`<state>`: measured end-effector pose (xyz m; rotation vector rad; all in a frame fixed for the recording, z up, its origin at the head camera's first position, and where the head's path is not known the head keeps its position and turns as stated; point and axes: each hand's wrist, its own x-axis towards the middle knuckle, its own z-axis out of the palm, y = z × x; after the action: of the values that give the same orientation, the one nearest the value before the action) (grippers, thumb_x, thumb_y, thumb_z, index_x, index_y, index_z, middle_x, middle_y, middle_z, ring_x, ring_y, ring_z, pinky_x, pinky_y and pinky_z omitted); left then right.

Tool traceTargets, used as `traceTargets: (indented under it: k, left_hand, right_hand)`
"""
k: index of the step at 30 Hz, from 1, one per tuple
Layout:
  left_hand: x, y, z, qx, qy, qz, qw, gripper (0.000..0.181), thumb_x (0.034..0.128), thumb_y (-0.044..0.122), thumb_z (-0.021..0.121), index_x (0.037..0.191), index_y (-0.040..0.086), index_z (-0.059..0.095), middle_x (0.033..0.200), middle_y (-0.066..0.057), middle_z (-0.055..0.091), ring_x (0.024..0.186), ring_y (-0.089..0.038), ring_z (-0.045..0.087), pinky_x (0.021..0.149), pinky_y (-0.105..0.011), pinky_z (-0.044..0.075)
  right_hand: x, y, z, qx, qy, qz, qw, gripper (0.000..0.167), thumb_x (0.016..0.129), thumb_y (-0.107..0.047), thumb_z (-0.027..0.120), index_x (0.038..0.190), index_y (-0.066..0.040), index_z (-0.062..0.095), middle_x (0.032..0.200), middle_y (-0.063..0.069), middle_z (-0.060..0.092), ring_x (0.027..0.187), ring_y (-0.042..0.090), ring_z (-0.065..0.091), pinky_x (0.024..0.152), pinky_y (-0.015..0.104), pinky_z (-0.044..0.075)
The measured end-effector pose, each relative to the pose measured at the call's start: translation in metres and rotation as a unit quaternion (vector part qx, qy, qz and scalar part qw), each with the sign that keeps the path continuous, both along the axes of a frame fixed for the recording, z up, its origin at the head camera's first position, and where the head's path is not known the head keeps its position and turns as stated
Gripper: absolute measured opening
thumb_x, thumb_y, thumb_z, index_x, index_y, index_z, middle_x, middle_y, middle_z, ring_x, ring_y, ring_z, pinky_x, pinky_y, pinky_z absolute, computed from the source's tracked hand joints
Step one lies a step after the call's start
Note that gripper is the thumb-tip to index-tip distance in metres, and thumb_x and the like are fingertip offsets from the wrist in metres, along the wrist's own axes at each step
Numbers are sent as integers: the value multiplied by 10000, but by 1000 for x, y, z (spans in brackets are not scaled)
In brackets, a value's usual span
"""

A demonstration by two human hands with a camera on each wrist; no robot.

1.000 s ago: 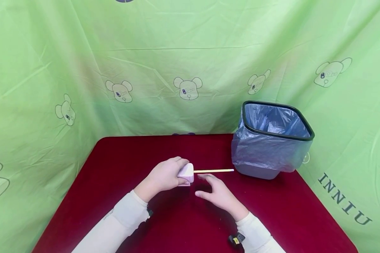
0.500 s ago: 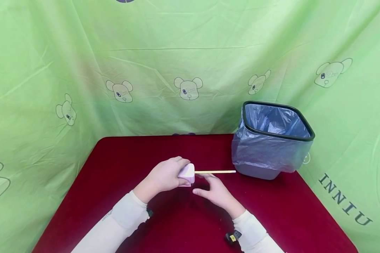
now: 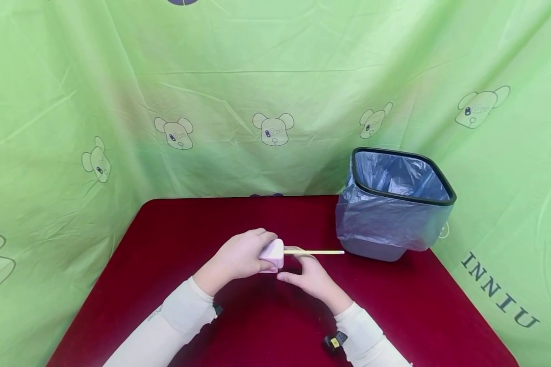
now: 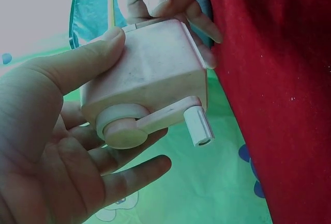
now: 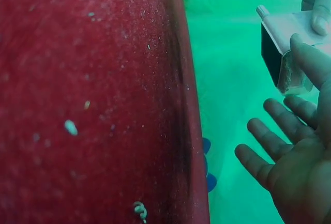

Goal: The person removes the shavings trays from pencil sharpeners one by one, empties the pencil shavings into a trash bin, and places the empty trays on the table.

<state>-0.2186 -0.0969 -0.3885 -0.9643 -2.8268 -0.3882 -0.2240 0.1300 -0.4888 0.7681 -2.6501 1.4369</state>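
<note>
My left hand point(image 3: 241, 255) holds a pale pink hand-crank pencil sharpener point(image 3: 273, 253) above the table, its thumb across the body in the left wrist view. The crank handle point(image 4: 170, 115) shows at the end facing that camera. From the opposite end a yellow pencil point(image 3: 314, 252) sticks out toward the right. My right hand point(image 3: 314, 278) is at this pencil end, fingers spread and fairly straight. In the right wrist view its thumb lies at the sharpener's edge by a see-through part point(image 5: 292, 76); whether it presses there I cannot tell.
A bin point(image 3: 372, 247) lined with a bluish plastic bag stands at the table's back right. Dark red cloth covers the table point(image 3: 202, 219). Small pale bits point(image 5: 71, 127) and a curled shaving point(image 5: 139, 209) lie on it. Green printed curtains surround the table.
My right hand has moved left and slightly up, closer to the sharpener. The sharpener and pencil have shifted slightly right and down in the head view, still in my left hand.
</note>
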Motion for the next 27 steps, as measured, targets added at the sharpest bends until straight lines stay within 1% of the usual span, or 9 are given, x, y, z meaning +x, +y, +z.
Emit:
traceTargets:
  k: [5,9,14,22,27]
  left_hand:
    - [1,0,1,-14,-30,-34,10000,620,805,405,868,1323,154,637,1133,48,660,916,-91,608,781,-309,543]
    - [1,0,2,-36,-40,-39,10000,609,807,392,869,1318,154,639,1121,50,657,911,-91,603,778,-306,540]
    - [1,0,3,-45,-23,-35,10000,600,807,389,869,1313,159,644,1115,51,655,902,-91,603,771,-305,541]
    - [2,-1,4,-45,-107,-56,9999,595,806,396,869,1311,176,645,1096,65,648,896,-84,597,768,-303,536]
    - [3,-1,4,-38,-139,-110,9998,584,812,385,867,1310,176,644,1101,68,647,896,-82,596,769,-297,536]
  right_hand:
    - [-1,-2,-1,-222,-122,38,9997,676,835,-272,863,1433,-129,581,1442,26,602,1393,235,512,1163,525,373]
    - [-2,-4,1,-374,-206,70,9991,664,828,-240,868,1421,-132,590,1430,22,608,1385,228,516,1170,524,362]
    - [-1,-5,4,-322,-287,-37,9991,672,825,-272,870,1425,-160,589,1438,5,606,1390,233,511,1164,526,369]
    - [-2,-4,2,-479,-151,-3,9987,635,830,-268,868,1392,-136,601,1379,22,640,1322,269,566,1115,554,415]
    - [-2,-4,2,-532,-108,126,9984,624,829,-238,869,1382,-132,603,1373,21,636,1315,265,572,1112,547,423]
